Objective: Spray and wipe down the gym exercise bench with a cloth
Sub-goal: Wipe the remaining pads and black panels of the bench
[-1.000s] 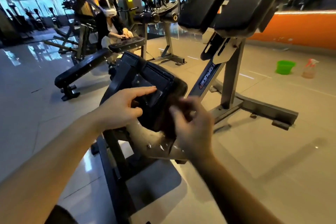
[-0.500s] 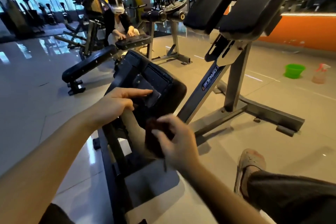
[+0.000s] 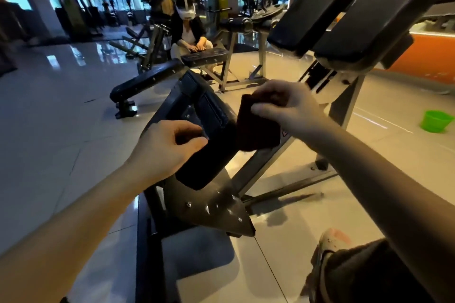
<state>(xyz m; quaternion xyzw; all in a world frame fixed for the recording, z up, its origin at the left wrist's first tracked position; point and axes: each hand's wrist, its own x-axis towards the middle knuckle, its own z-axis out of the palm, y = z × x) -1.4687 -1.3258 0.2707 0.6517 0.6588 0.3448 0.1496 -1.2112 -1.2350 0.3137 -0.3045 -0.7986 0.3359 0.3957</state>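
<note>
A black padded cushion (image 3: 209,152) of the exercise bench sits tilted on a steel bracket (image 3: 219,209) in the middle of the view. My left hand (image 3: 167,147) grips the cushion's left edge with curled fingers. My right hand (image 3: 288,103) pinches a dark brown cloth (image 3: 256,128), which hangs against the cushion's upper right side. Two larger black pads (image 3: 344,12) of the same machine rise on the upper right. No spray bottle is visible in this frame.
A green bucket (image 3: 437,120) stands on the floor at the far right. A second bench (image 3: 147,81) lies behind, where another person (image 3: 189,32) wearing a white headset leans over a pad. My foot (image 3: 330,246) and knee show at the lower right. An orange wall (image 3: 428,56) closes the right side.
My right hand rose with the cloth from below the cushion's lower edge to its upper right side. My left hand went from flat on the cushion to gripping its edge. The view shifted left.
</note>
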